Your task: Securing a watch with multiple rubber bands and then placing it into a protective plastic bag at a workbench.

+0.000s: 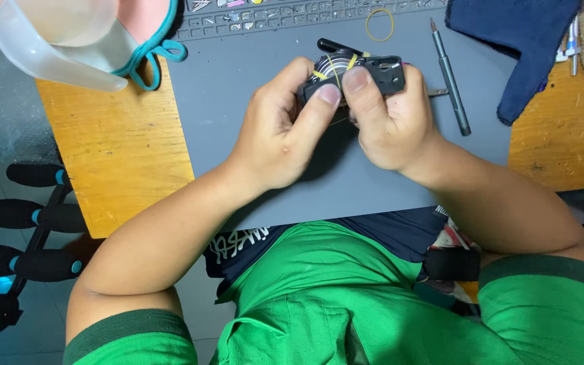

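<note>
Both my hands hold a small black device [373, 71] with a round metal part and yellow rubber bands wrapped across it, above the grey work mat [238, 88]. My left hand [282, 128] grips its left side, thumb pressed on the front. My right hand [390, 115] clasps the right side, thumb beside the left thumb on the yellow band.
A screwdriver [451, 78] lies on the mat to the right, a loose yellow rubber band [379, 24] at the back. A dark blue cloth [522, 40] covers the right rear. A clear plastic jug [49, 40] stands on the wooden table [116, 149] at left.
</note>
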